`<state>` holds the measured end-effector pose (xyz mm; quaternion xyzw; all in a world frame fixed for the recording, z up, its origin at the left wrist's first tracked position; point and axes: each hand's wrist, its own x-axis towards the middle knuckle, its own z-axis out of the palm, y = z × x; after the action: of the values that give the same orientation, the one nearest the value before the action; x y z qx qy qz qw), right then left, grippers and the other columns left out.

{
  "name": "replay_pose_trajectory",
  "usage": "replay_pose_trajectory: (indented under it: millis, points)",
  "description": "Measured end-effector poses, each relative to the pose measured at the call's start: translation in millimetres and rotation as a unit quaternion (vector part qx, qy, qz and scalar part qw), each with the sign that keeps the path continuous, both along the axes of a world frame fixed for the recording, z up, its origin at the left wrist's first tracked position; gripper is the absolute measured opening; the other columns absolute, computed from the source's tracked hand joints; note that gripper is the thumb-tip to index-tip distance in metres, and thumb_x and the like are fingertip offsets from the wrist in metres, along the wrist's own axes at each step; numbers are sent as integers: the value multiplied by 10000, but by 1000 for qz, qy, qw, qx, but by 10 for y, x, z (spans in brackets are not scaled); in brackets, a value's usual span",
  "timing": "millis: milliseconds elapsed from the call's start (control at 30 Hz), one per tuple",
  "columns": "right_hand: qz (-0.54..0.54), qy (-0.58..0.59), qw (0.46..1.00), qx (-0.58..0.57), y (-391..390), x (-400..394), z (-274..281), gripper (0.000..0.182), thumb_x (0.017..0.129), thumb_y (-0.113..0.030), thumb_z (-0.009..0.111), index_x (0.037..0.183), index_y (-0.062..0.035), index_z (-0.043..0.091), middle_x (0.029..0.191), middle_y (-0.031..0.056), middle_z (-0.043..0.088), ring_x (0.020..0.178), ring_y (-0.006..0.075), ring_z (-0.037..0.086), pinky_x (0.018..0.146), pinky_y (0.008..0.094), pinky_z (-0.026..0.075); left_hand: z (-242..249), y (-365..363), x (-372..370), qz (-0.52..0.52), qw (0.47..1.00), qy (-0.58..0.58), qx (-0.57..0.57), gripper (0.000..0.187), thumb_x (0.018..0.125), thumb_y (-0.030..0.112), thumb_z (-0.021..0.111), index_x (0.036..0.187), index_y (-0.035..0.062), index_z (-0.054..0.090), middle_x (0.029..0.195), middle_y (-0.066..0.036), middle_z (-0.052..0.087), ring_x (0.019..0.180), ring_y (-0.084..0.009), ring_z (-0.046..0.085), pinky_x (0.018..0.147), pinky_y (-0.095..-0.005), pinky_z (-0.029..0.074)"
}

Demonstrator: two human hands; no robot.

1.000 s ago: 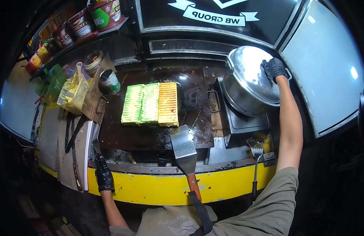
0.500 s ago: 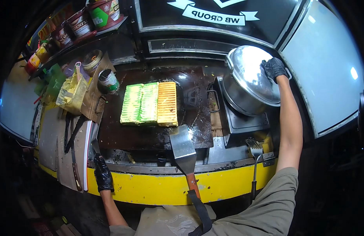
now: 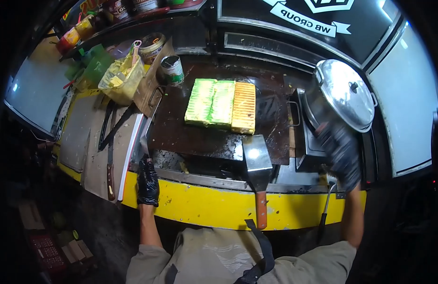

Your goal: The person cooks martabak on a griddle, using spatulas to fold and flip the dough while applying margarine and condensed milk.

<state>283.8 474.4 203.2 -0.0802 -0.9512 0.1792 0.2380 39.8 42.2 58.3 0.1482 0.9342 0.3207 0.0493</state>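
My left hand [image 3: 148,183], in a black glove, is closed at the counter's front edge around the lower end of a thin metal-bladed tool [image 3: 144,143]. My right hand [image 3: 339,154], also gloved, is smeared by motion in front of the lidded silver pot [image 3: 344,94], off its lid; its fingers cannot be made out. On the dark griddle [image 3: 176,132] lie green-and-yellow ridged slabs [image 3: 212,102] beside a browned ridged one [image 3: 243,108]. A wide spatula [image 3: 258,158] with a wooden handle rests at the griddle's front edge.
An open can [image 3: 172,70] and a tub of yellow spread [image 3: 122,83] stand at the griddle's left. Knives [image 3: 110,165] lie on the left board. A slotted turner [image 3: 327,201] leans at the right front. Jars [image 3: 119,8] line the upper shelf.
My right hand has left the pot lid and come down toward me, uncovering the lid's knob. The view has shifted, so the counter appears farther right and higher. The slabs stay on the griddle.
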Motion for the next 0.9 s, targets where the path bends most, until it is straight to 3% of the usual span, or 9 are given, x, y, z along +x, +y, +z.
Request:
replay_pose_trajectory:
  millis: [33,67,100,267,433,600,733,800,900]
  points:
    - [-106,-162,944,-268,-444,113,-239,273,789,-124,636,1050,-57,593,902,153,587,786,279,586,703,332,473,-73,-37,-17,-28,999,21,36,429,975,272,322,1288,-7,413,1311,-193,446,1227,-314,416,1003,-340,322]
    - [-92,-144,976,-133,-846,221,-462,339,751,-181,691,1049,-52,596,857,152,581,785,294,579,699,350,463,-113,-61,-18,-56,995,41,71,433,973,280,338,1285,-10,417,1301,-200,455,1217,-316,428,991,-338,333]
    - [-110,-176,953,-221,-1203,217,-565,410,732,-199,720,1080,-36,578,858,151,570,799,304,573,703,370,459,76,55,54,-61,994,48,81,426,969,277,367,1273,-16,427,1264,-215,483,1198,-327,445,967,-334,351]
    - [-160,-134,962,-175,-1998,341,-939,614,697,-239,764,1164,56,495,917,217,533,874,361,544,773,411,438,294,345,0,-158,980,28,116,365,935,113,414,1286,13,419,1247,-205,505,1151,-322,503,909,-341,414]
    - [-125,-173,971,-110,-2032,399,-1025,425,786,33,541,1202,18,453,1055,236,517,996,381,500,862,414,406,331,615,-165,-275,942,-100,166,420,908,13,435,1323,16,373,1300,-163,471,1226,-257,444,1011,-310,351]
    - [-160,-97,981,-50,-1883,541,-546,369,823,0,503,1192,-15,500,868,214,569,807,370,543,719,410,436,351,633,-269,-306,943,-55,116,424,899,55,462,1316,48,390,1229,-187,521,1150,-311,500,936,-340,410]
    - [-244,-186,816,-489,-1673,613,-211,298,944,-253,408,1034,-7,550,687,81,572,558,218,563,525,311,452,396,731,-354,-323,943,10,76,392,893,113,490,1279,71,436,1137,-226,562,1090,-352,528,857,-367,448]
    - [-274,-204,730,-592,-1522,614,-53,232,921,-243,460,820,-41,516,666,20,514,545,124,543,447,258,435,446,885,-360,-345,938,-20,33,420,896,73,455,1312,67,395,1200,-198,535,1128,-305,516,889,-351,435]
    - [-220,-242,762,-559,-1341,544,21,100,844,-123,510,848,-27,537,706,57,534,556,109,551,447,243,449,286,1136,-425,-391,919,-42,39,447,907,46,408,1350,72,346,1267,-176,501,1170,-274,497,927,-329,414]
